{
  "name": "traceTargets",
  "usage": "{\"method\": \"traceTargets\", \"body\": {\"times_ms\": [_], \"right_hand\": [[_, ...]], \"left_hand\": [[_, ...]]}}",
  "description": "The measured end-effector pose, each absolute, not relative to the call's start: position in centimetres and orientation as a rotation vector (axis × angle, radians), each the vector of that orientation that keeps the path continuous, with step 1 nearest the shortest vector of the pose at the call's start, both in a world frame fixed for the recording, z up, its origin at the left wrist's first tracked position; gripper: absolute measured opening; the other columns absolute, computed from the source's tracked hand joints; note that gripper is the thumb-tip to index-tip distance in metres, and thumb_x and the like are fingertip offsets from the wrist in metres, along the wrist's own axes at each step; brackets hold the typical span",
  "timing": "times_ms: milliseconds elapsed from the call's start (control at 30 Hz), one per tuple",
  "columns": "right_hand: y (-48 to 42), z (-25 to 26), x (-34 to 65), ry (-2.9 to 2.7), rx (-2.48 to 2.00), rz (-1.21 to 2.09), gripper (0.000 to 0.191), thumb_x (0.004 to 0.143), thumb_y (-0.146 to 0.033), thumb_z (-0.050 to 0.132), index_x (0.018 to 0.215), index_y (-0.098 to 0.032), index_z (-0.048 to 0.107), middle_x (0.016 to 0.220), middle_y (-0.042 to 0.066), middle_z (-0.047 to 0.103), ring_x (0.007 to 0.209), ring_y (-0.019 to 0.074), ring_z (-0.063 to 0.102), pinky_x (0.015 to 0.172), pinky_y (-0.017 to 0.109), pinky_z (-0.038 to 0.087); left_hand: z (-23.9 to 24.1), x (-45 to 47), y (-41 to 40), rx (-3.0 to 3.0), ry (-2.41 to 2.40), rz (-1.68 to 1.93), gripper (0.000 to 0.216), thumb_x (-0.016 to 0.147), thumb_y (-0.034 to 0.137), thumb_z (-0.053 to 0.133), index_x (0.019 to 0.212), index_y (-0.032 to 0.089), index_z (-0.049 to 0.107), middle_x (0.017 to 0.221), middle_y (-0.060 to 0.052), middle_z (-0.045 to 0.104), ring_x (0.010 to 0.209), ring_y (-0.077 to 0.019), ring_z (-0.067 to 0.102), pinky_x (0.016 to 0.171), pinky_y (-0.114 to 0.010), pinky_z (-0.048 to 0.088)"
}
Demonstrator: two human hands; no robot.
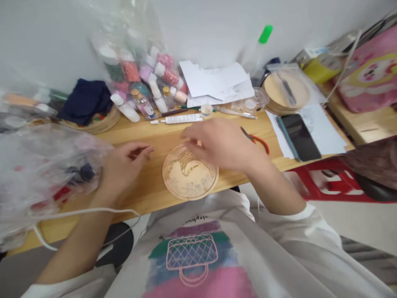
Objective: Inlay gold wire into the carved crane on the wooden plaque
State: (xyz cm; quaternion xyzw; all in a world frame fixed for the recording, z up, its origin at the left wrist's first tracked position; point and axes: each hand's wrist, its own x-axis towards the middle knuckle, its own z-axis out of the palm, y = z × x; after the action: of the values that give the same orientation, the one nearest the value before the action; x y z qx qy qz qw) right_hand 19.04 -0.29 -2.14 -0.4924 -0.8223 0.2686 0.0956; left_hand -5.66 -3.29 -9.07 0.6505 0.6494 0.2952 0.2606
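A round wooden disc (pixel 190 179) with a bird-like design in gold lines lies flat near the table's front edge. Over its upper right part hovers my right hand (pixel 221 142), slightly blurred, its fingers bent and apart with nothing visible in them. Whether its fingertips touch the disc I cannot tell. My left hand (pixel 125 163) rests left of the disc, loosely curled, with a gap between thumb and fingers and no object showing. Behind the disc lies a white tube (pixel 183 118) with its small white cap (pixel 154 122) beside it.
Orange-handled scissors (pixel 259 142) lie right of my right hand. A phone (pixel 299 136) rests on paper farther right. Several bottles (pixel 144 103) and white sheets (pixel 217 85) line the back. Clear plastic bags (pixel 46 165) and a white cable (pixel 93 211) are at the left.
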Motion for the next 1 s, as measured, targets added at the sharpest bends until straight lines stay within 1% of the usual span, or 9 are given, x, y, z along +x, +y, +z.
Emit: {"method": "traceTargets", "body": {"times_ms": [33, 67, 133, 267, 400, 600, 733, 900, 1000], "right_hand": [[1.2, -2.1, 19.1, -2.502, -1.467, 0.611, 0.023, 0.090, -0.021, 0.050, 0.088, -0.018, 0.072, 0.088, 0.007, 0.072, 0.083, 0.0198, 0.060, 0.067, 0.030, 0.030], [2.4, -2.6, 19.2, -2.486, -1.522, 0.517, 0.026, 0.090, -0.019, 0.047, 0.084, -0.015, 0.072, 0.085, 0.008, 0.072, 0.078, 0.0189, 0.058, 0.066, 0.030, 0.027], [4.2, -4.6, 19.2, -2.465, -1.520, 0.575, 0.027, 0.090, -0.019, 0.046, 0.086, -0.013, 0.073, 0.083, 0.009, 0.072, 0.073, 0.0168, 0.054, 0.066, 0.029, 0.026], [5.5, -8.7, 19.1, -2.404, -1.493, 0.703, 0.026, 0.089, -0.017, 0.049, 0.074, -0.013, 0.069, 0.071, 0.007, 0.066, 0.063, 0.0135, 0.046, 0.061, 0.028, 0.024], [5.5, -9.8, 19.3, -2.395, -1.443, 0.788, 0.025, 0.092, -0.019, 0.051, 0.072, -0.015, 0.065, 0.066, 0.002, 0.061, 0.059, 0.0109, 0.044, 0.061, 0.026, 0.026], [5.6, -10.1, 19.6, -2.259, -1.364, 0.967, 0.026, 0.091, -0.023, 0.050, 0.070, -0.016, 0.063, 0.066, 0.001, 0.061, 0.060, 0.0106, 0.048, 0.061, 0.027, 0.030], [5.4, -10.7, 19.5, -2.123, -1.322, 1.078, 0.023, 0.089, -0.027, 0.052, 0.078, -0.015, 0.069, 0.070, 0.002, 0.066, 0.062, 0.0107, 0.051, 0.061, 0.026, 0.035], [5.2, -10.8, 19.6, -2.059, -1.304, 1.113, 0.023, 0.088, -0.029, 0.055, 0.082, -0.014, 0.071, 0.076, 0.004, 0.070, 0.063, 0.0111, 0.055, 0.061, 0.026, 0.040], [5.1, -10.3, 20.0, -2.063, -1.352, 1.032, 0.022, 0.088, -0.027, 0.055, 0.083, -0.015, 0.072, 0.077, 0.004, 0.071, 0.065, 0.0118, 0.057, 0.062, 0.025, 0.041]], "left_hand": [[-9.1, -4.6, -2.5, 1.773, 1.706, 0.820, 0.022, 0.087, 0.035, 0.061, 0.093, 0.016, 0.072, 0.078, 0.004, 0.074, 0.068, -0.0118, 0.066, 0.066, -0.024, 0.048], [-9.2, -3.5, -1.6, 1.784, 1.644, 0.821, 0.022, 0.087, 0.034, 0.062, 0.093, 0.016, 0.072, 0.082, 0.001, 0.075, 0.068, -0.0119, 0.066, 0.067, -0.024, 0.049], [-9.7, -1.5, 0.0, 1.817, 1.558, 0.842, 0.017, 0.086, 0.030, 0.064, 0.087, 0.016, 0.073, 0.082, -0.001, 0.075, 0.064, -0.0117, 0.065, 0.064, -0.024, 0.049], [-11.5, 0.7, 2.4, 1.904, 1.425, 0.917, 0.007, 0.080, 0.018, 0.069, 0.074, 0.018, 0.072, 0.074, -0.001, 0.073, 0.069, -0.0138, 0.065, 0.068, -0.025, 0.050], [-13.1, 0.7, 3.1, 1.918, 1.345, 0.989, 0.009, 0.081, 0.012, 0.069, 0.077, 0.019, 0.073, 0.076, -0.001, 0.074, 0.070, -0.0135, 0.066, 0.067, -0.025, 0.052], [-13.6, 0.0, 3.0, 1.866, 1.265, 1.034, 0.011, 0.083, 0.010, 0.068, 0.082, 0.019, 0.074, 0.080, -0.001, 0.075, 0.071, -0.0127, 0.067, 0.066, -0.023, 0.053], [-13.6, 0.0, 2.9, 1.820, 1.248, 1.055, 0.012, 0.083, 0.010, 0.067, 0.085, 0.019, 0.074, 0.082, -0.002, 0.075, 0.072, -0.0123, 0.067, 0.065, -0.023, 0.053], [-13.6, 0.0, 2.8, 1.792, 1.231, 1.075, 0.013, 0.084, 0.010, 0.066, 0.089, 0.018, 0.075, 0.084, -0.003, 0.075, 0.072, -0.0117, 0.067, 0.063, -0.022, 0.053], [-13.5, 0.0, 2.9, 1.774, 1.223, 1.078, 0.013, 0.084, 0.011, 0.066, 0.090, 0.018, 0.075, 0.082, -0.003, 0.075, 0.069, -0.0113, 0.066, 0.060, -0.021, 0.052]]}}
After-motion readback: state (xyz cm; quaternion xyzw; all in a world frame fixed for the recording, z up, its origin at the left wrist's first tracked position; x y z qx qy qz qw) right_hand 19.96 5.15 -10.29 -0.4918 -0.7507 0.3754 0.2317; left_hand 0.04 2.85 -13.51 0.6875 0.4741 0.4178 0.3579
